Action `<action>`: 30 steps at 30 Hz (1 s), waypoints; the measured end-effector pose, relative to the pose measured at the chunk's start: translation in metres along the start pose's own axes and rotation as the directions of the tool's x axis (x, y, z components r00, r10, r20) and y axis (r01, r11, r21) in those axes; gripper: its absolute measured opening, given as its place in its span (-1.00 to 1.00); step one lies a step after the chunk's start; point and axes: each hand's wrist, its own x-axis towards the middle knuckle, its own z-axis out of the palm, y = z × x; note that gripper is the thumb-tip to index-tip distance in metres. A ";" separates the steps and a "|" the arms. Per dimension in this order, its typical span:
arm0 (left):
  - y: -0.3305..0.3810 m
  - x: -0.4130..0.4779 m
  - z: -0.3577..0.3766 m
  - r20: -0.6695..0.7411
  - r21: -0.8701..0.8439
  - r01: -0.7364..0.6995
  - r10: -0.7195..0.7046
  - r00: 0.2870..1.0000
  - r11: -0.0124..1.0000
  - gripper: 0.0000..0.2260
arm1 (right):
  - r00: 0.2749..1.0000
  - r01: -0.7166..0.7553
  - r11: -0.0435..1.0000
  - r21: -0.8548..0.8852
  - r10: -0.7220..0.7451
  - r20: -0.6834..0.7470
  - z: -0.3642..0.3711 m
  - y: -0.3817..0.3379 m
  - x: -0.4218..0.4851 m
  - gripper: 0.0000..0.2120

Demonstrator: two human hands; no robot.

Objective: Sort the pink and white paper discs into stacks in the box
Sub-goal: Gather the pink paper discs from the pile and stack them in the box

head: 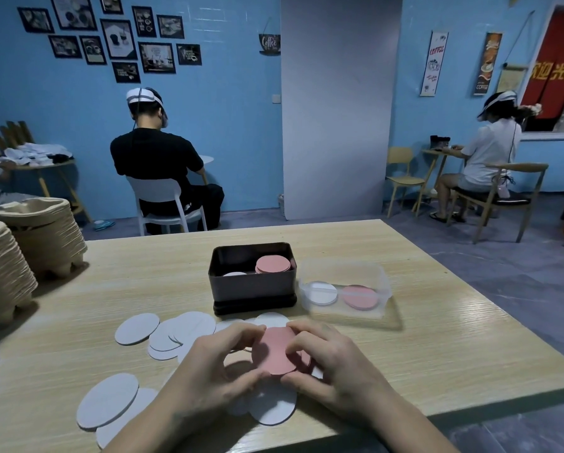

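Between both hands, a small stack of pink discs [275, 351] is held just above the wooden table [404, 338]. My left hand [218, 364] grips its left edge and my right hand [329, 358] pinches its right edge. White discs [136, 328] lie scattered on the table around and under my hands. Behind them stands a dark tin box [251, 289] holding a pink stack [273, 264] on the right and a white stack [234, 274] low on the left.
A clear plastic lid or tray [346, 292] to the right of the tin holds one white and one pink pile. Stacked pulp trays [22, 243] fill the table's left side. Two seated people work at other tables behind.
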 end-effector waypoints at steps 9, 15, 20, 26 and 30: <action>-0.003 0.004 0.009 0.037 -0.047 0.026 -0.025 0.999 0.999 -0.58 | 1.000 0.020 0.998 0.065 -0.019 -0.022 0.001 0.002 0.001 -0.70; -0.006 0.001 0.012 0.011 -0.036 0.038 -0.037 0.999 0.999 -0.67 | 1.000 -0.009 0.996 0.083 0.012 -0.028 0.000 0.002 0.001 -0.68; -0.007 -0.001 0.015 0.021 -0.083 0.039 -0.037 0.999 0.996 -0.64 | 0.999 -0.033 0.997 0.069 0.034 -0.022 0.001 0.000 0.002 -0.65; -0.009 0.001 0.016 0.017 -0.098 0.080 -0.079 0.997 0.992 -0.64 | 1.000 -0.025 0.998 0.059 0.026 -0.013 0.000 -0.002 0.003 -0.65; -0.013 -0.001 0.015 0.013 -0.089 0.065 -0.064 0.998 0.994 -0.65 | 1.000 -0.023 0.997 0.069 0.023 -0.003 -0.003 -0.004 0.004 -0.68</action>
